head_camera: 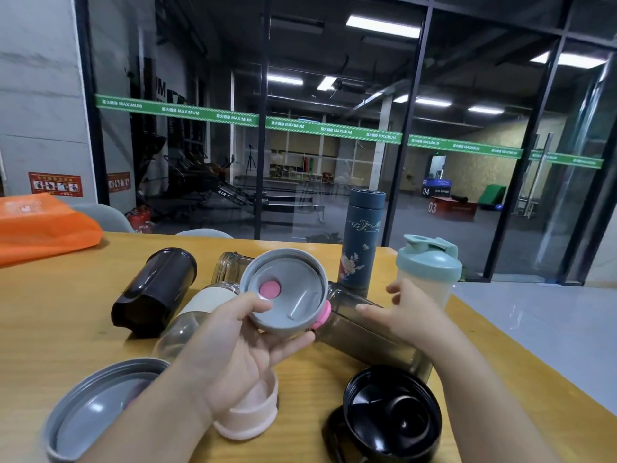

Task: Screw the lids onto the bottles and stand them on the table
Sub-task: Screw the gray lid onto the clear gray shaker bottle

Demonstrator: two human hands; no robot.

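The frame's edge crops the grey lid [96,412] and black lid [390,416].

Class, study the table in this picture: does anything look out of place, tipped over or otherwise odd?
Yes. Four bottles lie on their sides without lids: the black bottle, two clear glass ones and the smoky bottle. Loose lids lie upturned near the front edge. Only the blue flask and green-lidded shaker stand capped.
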